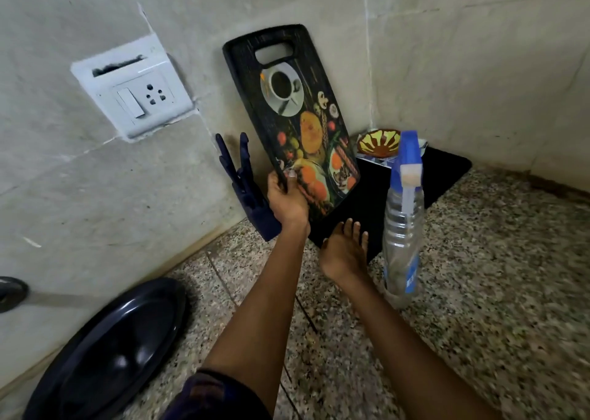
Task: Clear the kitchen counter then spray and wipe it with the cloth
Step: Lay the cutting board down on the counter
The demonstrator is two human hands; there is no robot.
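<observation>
Left hand (285, 202) grips the near edge of the board (300, 116), upright, long axis vertical, handle up, against the far wall. Right hand (343, 253), fingers relaxed, hovers over the tabletop (479, 292) beside the bottle (404, 228).

The cutting board (297, 116) is standing tilted in the corner of the counter (479, 276), with the knife block (245, 193) just left of it against the wall and a mat (415, 183) lying under and behind its lower end. A bowl (378, 142) is sitting at the back of the mat, and the spray bottle (404, 225) is standing in front, right of the board. The left hand (285, 199) is gripping the board's lower edge, the right hand (343, 250) is hovering between board and bottle, and a plate (111, 349) is lying far left by the wall.
</observation>
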